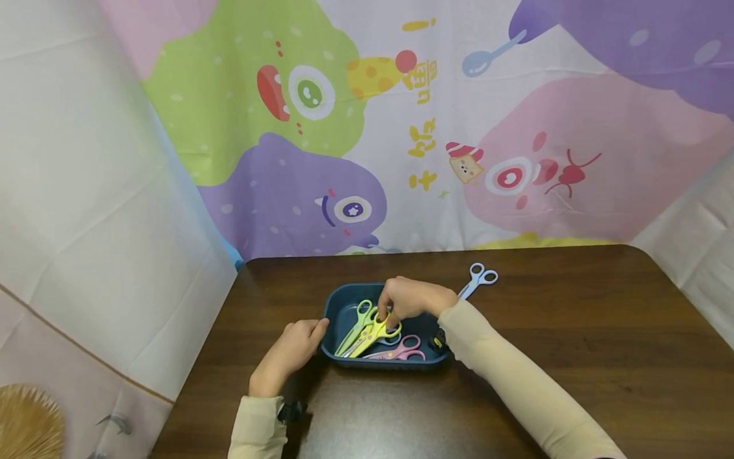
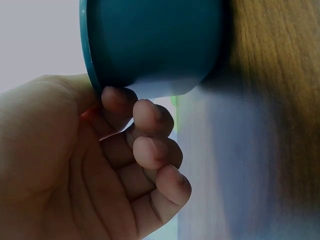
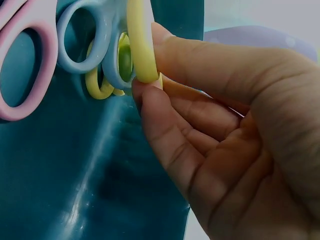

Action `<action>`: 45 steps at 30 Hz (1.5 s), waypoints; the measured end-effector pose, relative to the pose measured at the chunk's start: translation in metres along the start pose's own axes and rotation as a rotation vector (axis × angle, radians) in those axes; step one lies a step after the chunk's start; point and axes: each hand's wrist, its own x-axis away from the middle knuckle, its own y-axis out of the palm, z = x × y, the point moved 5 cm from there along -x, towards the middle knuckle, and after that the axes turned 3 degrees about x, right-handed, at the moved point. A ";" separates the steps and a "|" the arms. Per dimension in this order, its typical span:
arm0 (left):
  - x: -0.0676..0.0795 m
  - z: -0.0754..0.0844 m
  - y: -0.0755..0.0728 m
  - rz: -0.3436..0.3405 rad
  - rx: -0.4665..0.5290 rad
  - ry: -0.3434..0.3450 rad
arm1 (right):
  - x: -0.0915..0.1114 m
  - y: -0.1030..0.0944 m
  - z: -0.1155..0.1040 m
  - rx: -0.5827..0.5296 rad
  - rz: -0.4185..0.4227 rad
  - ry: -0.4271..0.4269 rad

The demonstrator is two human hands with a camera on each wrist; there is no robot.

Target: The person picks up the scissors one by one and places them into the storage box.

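A dark teal plastic bin [image 1: 378, 365] stands on the table with several scissors lying in it. My left hand [image 1: 292, 349] grips the bin's left rim between thumb and index finger; in the left wrist view the other fingers curl loosely below the bin wall [image 2: 155, 40]. Inside the bin, my right hand [image 1: 411, 298] pinches a handle loop of the yellow scissors [image 3: 141, 45] between thumb and fingertip. Around them lie green scissors [image 1: 357, 329], pink scissors [image 1: 404, 350] and blue scissors [image 3: 102, 35], the last partly hidden under the yellow pair.
Another pair of light blue scissors [image 1: 477, 280] lies on the brown wooden table [image 1: 562, 331] behind the right forearm, its blades hidden by the arm. A cartoon-printed curtain [image 1: 424, 210] hangs at the table's back edge. A round straw-coloured object [image 1: 28, 421] is at the lower left.
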 end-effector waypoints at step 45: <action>0.001 0.004 -0.001 0.017 -0.022 0.030 | 0.039 -0.040 -0.010 -0.038 0.176 -0.150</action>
